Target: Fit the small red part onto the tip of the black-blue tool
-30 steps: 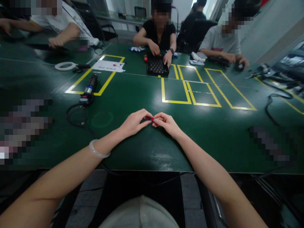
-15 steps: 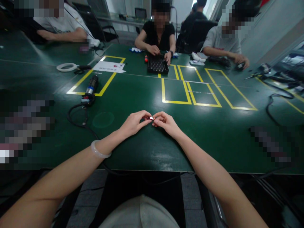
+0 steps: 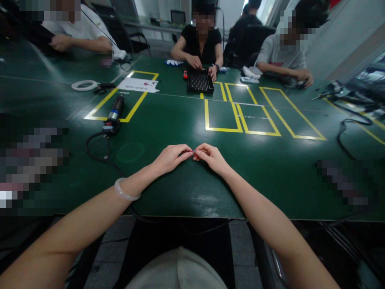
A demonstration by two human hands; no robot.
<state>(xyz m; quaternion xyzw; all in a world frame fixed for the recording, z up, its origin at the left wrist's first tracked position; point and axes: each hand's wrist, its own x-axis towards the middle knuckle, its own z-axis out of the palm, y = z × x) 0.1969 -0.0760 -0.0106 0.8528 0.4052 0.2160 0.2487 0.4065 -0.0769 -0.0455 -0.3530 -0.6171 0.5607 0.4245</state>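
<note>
Just above the green table [image 3: 168,192], my left hand [image 3: 171,157] and my right hand [image 3: 212,156] meet at the fingertips. Between them is a tiny reddish, partly shiny piece [image 3: 194,153], too small to name and mostly covered by the fingers. Thumb and fingers of my left hand are pinched on its left side. On the right side, my right hand pinches it with the fingers curled. A pale translucent bangle [image 3: 126,190] circles my left wrist.
A black cylindrical device [image 3: 116,108] with a cable lies left of my hands. Yellow tape outlines [image 3: 224,129] mark the table. Across it, a person handles a black tray [image 3: 200,82]; a white ring [image 3: 84,85] and a paper sheet [image 3: 136,84] lie at the far left.
The small piece has turned or slipped deeper between my fingertips, and its bright glint is gone. My left hand has dropped slightly; both hands still pinch.
</note>
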